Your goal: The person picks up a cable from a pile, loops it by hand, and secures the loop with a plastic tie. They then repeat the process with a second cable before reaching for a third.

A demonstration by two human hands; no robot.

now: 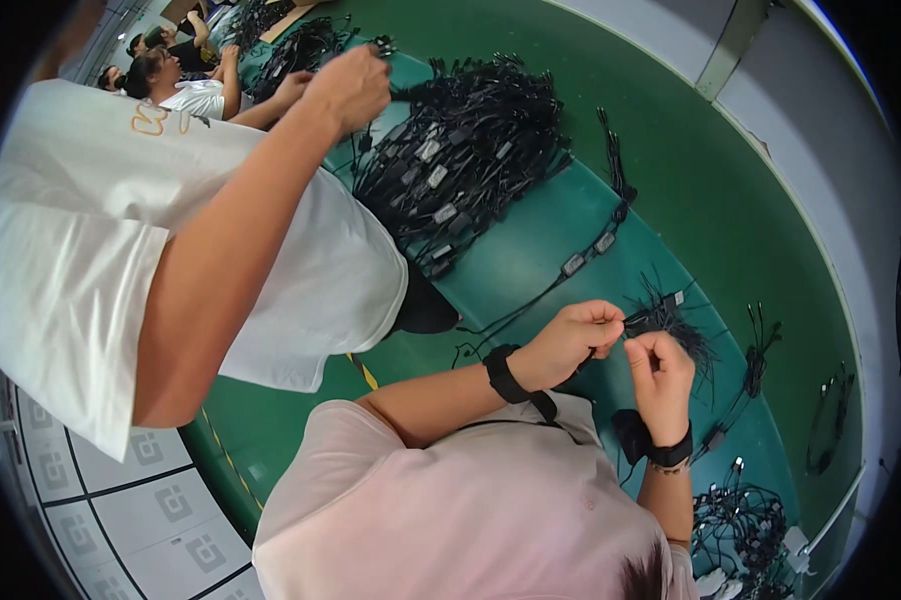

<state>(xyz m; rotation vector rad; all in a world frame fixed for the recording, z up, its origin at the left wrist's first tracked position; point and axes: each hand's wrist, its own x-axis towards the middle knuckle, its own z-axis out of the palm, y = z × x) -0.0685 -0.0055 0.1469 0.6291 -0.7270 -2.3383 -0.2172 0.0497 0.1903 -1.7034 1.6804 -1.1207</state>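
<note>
Pinching a thin black cable (639,320) at centre right, left hand (569,342) and right hand (661,372) meet — fingers clamped on it — above the green worktop (531,260); a cable heap (461,160) lies upper centre.

Single head-worn fisheye view, steeply downward and close over the green table (531,260), edges bent.

The worktop (531,255) has a smooth green surface with a soft sheen. The cables (461,150) heaped on it look like matt black plastic, with small pale labelled blocks along them. The thin cable (643,318) pinched between the left hand (571,340) and right hand (661,372) is the same dull black. Both wrists wear matt black straps (507,377). The shirts (451,510) are soft pale cloth. The floor (141,500) tiles look smooth and glossy.
</note>
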